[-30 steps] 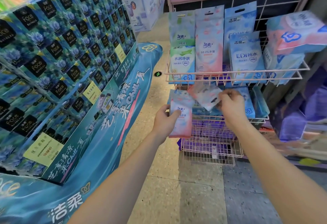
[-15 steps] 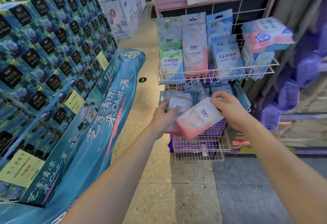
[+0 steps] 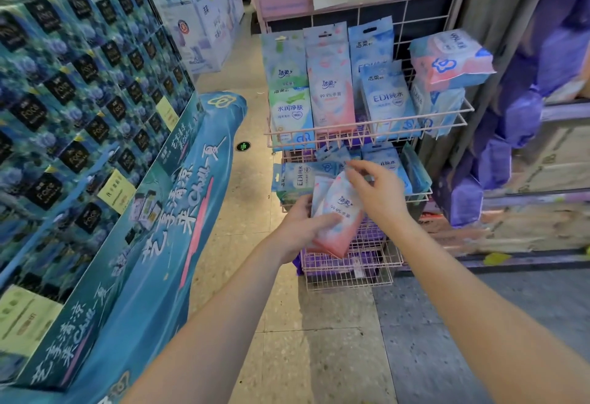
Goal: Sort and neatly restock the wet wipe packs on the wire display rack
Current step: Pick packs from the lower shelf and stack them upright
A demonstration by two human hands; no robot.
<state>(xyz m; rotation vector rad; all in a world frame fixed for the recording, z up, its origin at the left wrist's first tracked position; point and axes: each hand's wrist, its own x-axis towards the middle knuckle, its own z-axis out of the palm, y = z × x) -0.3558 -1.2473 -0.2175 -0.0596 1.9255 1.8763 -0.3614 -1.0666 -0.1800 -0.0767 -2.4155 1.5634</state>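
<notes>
A pink wire display rack (image 3: 364, 130) stands ahead with three shelves. My left hand (image 3: 301, 228) grips a small stack of pink-and-white wet wipe packs (image 3: 340, 212) in front of the middle shelf. My right hand (image 3: 376, 193) hovers just above the stack's top edge, fingers spread, touching or nearly touching the front pack. The top shelf holds upright green packs (image 3: 289, 110), a pink pack (image 3: 330, 90) and blue EDI packs (image 3: 388, 100). A bulky pink-and-blue pack (image 3: 453, 60) lies tilted at its right end. Blue packs (image 3: 300, 180) fill the middle shelf.
A tall teal promotional display of boxed tissues (image 3: 79, 100) flanks the left, its base (image 3: 178, 228) reaching into the aisle. Purple packs (image 3: 523, 110) hang on shelving to the right. The bottom wire basket (image 3: 351, 271) holds purple packs. Tiled floor (image 3: 319, 339) lies between.
My right hand laid a pink pack onto the stack in my left hand and now has let go, fingers opening above it. The view has moved closer to the rack.
</notes>
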